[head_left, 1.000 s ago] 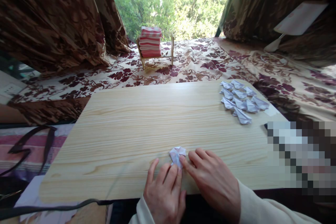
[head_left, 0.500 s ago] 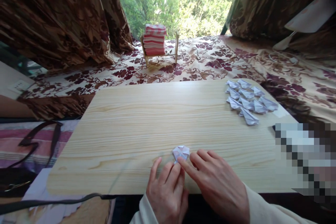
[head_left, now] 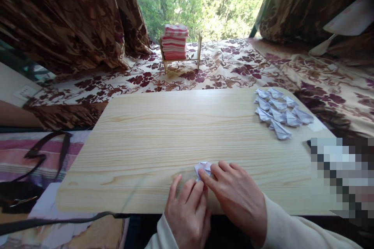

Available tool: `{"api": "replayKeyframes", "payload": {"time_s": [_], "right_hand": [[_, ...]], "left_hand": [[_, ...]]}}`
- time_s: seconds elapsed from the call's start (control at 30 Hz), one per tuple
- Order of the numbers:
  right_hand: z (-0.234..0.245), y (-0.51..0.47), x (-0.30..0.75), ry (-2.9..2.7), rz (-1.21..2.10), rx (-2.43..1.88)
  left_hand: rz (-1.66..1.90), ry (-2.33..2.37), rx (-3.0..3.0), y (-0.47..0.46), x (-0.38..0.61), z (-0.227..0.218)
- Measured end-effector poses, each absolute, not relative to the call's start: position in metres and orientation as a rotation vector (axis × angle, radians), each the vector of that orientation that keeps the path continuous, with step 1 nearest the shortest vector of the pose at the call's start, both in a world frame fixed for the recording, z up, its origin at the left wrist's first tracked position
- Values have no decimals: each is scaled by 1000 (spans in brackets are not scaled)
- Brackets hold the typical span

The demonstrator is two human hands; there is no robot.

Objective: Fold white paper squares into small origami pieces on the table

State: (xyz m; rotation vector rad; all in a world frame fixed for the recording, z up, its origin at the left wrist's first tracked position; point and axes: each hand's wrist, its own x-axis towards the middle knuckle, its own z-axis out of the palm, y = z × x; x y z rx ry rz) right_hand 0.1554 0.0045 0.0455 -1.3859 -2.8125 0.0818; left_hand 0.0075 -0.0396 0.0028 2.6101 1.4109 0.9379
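Observation:
A small white piece of folded paper (head_left: 204, 165) lies near the front edge of the wooden table. The index finger of my right hand (head_left: 236, 194) presses down on its face, with the other fingers bent beside it. From below, my left hand (head_left: 188, 206) has its fingertips closed at the paper's lower edge, and the little finger stands a bit apart. The left thumb is mostly hidden, and fingers cover part of the paper. At the table's far right corner sits a group of several folded white paper pieces (head_left: 277, 112), pointed in shape.
The pale wooden tabletop (head_left: 140, 136) has rounded corners. A pixelated object (head_left: 341, 171) is at its right edge. Beyond stand a small rack with folded pink-striped cloths (head_left: 174, 42) and a white lamp (head_left: 350, 15). White paper sheets (head_left: 46, 202) and a dark strap (head_left: 64, 221) lie at left.
My right index finger has slid up and onto the paper's middle, covering more of it. My left hand keeps its place at the lower edge. The whole view has shifted slightly.

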Motion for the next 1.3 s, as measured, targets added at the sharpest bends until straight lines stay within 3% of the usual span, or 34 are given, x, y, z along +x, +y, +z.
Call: {"api": "replayKeyframes", "payload": {"time_s": [0.37,0.9,1.3], "right_hand": [[49,9,162,-2791,172,-1360],[41,19,163,-2780,47,-1340],[47,22,148,-2813,100,-1508]], "left_hand": [[945,1420,2611,-41,8,3],[973,1416,2601,-38,7,-4],[917,1423,2576,-39,7,0]]}}
